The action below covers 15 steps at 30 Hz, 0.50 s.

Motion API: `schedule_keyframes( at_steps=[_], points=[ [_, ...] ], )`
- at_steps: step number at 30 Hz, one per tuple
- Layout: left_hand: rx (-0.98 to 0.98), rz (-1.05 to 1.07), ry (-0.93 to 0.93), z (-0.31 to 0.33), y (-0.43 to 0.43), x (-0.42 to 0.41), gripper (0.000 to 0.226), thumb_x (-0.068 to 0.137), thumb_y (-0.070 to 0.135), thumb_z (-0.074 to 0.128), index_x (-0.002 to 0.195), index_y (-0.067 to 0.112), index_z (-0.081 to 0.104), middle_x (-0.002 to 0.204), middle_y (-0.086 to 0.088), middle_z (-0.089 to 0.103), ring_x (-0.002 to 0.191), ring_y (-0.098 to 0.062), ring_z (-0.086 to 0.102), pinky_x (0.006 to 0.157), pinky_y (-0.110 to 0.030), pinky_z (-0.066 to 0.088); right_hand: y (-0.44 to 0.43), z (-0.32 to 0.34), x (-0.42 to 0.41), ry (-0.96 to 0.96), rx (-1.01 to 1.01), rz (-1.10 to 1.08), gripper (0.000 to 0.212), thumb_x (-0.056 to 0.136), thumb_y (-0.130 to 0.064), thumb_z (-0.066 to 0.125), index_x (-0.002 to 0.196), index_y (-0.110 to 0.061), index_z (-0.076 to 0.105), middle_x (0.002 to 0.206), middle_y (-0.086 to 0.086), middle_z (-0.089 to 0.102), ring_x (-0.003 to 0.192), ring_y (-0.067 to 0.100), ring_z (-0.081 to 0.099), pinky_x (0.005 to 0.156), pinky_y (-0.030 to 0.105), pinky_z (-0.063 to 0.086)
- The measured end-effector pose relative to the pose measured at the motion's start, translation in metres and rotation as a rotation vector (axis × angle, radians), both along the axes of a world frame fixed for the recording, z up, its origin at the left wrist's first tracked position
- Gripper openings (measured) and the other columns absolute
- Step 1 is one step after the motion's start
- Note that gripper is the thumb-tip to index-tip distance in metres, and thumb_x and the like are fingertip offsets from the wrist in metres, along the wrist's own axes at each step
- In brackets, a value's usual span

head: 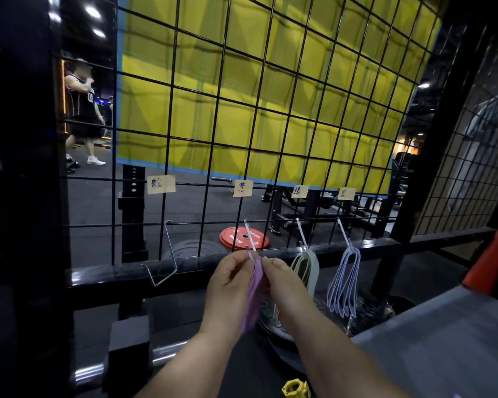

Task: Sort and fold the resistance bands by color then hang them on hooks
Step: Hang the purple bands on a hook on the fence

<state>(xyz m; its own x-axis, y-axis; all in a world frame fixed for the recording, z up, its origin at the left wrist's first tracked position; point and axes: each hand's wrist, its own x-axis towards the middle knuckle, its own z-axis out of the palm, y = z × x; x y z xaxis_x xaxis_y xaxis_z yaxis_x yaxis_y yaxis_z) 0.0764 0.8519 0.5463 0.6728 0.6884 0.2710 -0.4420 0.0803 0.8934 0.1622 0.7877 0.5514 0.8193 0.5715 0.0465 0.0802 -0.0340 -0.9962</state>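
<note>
A folded purple resistance band (253, 294) hangs down between my two hands at the second metal hook (250, 239) on the black wire grid (213, 116). My left hand (230, 278) pinches the band's top from the left. From the right, my right hand (282, 275) pinches the same top edge. Further right, green bands (306, 268) hang from the third hook (302, 234) and pale blue bands (344, 282) from the fourth hook (342, 229). The leftmost hook (167, 254) carries nothing. Paper labels (161, 184) are taped above each hook.
A black frame rail (112, 274) runs under the grid. A red weight plate (243, 238) lies on the floor behind it. A grey bench surface (443, 340) is at the lower right, a yellow collar (295, 388) at the bottom edge. A person stands far left behind the grid.
</note>
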Motion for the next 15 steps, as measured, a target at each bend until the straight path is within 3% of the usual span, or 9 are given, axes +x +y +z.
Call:
schedule_keyframes(
  at_steps=[2, 4, 10, 12, 15],
  points=[
    [-0.034, -0.022, -0.026, 0.001, 0.000, 0.000, 0.020, 0.095, 0.011, 0.053, 0.096, 0.021, 0.070, 0.094, -0.002, 0.072, 0.089, -0.013, 0.069, 0.079, -0.026, 0.056, 0.001, -0.003, -0.004, -0.005, 0.030, -0.020, 0.027, 0.099, -0.032, 0.048, 0.104, -0.011, 0.064, 0.101, 0.012, 0.070, 0.098, 0.025, 0.065, 0.089, 0.038, 0.052],
    [-0.053, -0.057, -0.020, 0.001, 0.001, 0.000, 0.020, 0.096, 0.012, 0.052, 0.097, 0.023, 0.070, 0.093, -0.002, 0.072, 0.087, -0.014, 0.069, 0.078, -0.028, 0.055, 0.002, -0.004, -0.007, -0.001, 0.048, -0.036, 0.029, 0.099, -0.034, 0.047, 0.105, -0.012, 0.065, 0.105, 0.013, 0.070, 0.105, 0.029, 0.065, 0.097, 0.044, 0.050],
    [-0.097, -0.079, -0.027, -0.001, 0.002, 0.004, 0.018, 0.095, 0.009, 0.054, 0.094, 0.018, 0.069, 0.077, -0.004, 0.061, 0.069, -0.013, 0.051, 0.067, -0.028, 0.044, 0.001, -0.008, -0.008, -0.015, 0.046, -0.029, 0.030, 0.097, -0.040, 0.046, 0.098, -0.016, 0.064, 0.101, 0.017, 0.067, 0.094, 0.027, 0.066, 0.094, 0.046, 0.050],
    [-0.073, -0.077, -0.019, -0.002, 0.002, 0.005, 0.014, 0.094, 0.010, 0.055, 0.095, 0.017, 0.067, 0.075, -0.004, 0.061, 0.067, -0.011, 0.053, 0.065, -0.028, 0.046, 0.001, -0.009, -0.009, -0.046, 0.041, -0.019, 0.031, 0.097, -0.041, 0.046, 0.098, -0.015, 0.063, 0.099, 0.018, 0.067, 0.088, 0.024, 0.065, 0.090, 0.045, 0.051],
    [0.058, -0.020, 0.036, -0.007, 0.002, 0.005, 0.006, 0.092, 0.019, 0.062, 0.093, 0.020, 0.067, 0.082, -0.008, 0.066, 0.073, -0.017, 0.061, 0.067, -0.028, 0.051, 0.000, -0.014, -0.008, -0.059, 0.040, -0.007, 0.035, 0.091, -0.052, 0.048, 0.097, -0.022, 0.065, 0.098, 0.012, 0.070, 0.096, 0.027, 0.068, 0.093, 0.048, 0.052]
  ],
)
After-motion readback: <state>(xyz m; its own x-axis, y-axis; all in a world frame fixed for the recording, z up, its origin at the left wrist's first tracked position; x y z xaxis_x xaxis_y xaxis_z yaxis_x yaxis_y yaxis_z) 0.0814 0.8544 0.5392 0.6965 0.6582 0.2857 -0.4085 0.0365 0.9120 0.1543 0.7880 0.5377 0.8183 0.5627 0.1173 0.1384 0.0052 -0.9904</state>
